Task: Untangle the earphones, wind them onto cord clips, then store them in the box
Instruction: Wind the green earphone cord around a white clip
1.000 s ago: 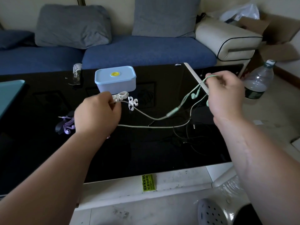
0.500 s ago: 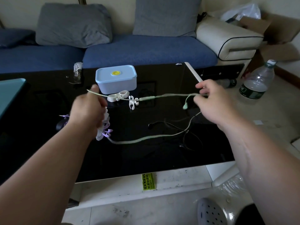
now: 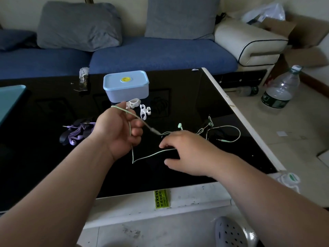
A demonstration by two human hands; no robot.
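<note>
The right hand (image 3: 188, 152) lies palm-down over the green earphones (image 3: 180, 125) on the black tabletop (image 3: 187, 97); its fingers are bent, grip indeterminate. The raised left hand (image 3: 119, 132) has fingers curled round the cord. Beyond: white cord clips (image 3: 145, 112), then the lidded blue box (image 3: 126, 88).

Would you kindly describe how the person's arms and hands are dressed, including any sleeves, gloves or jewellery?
The left hand and right hand are bare: no gloves, rings or wristwatch show. The left forearm and right forearm are uncovered as far as the picture's edge, with no sleeve, band or marking visible.
</note>
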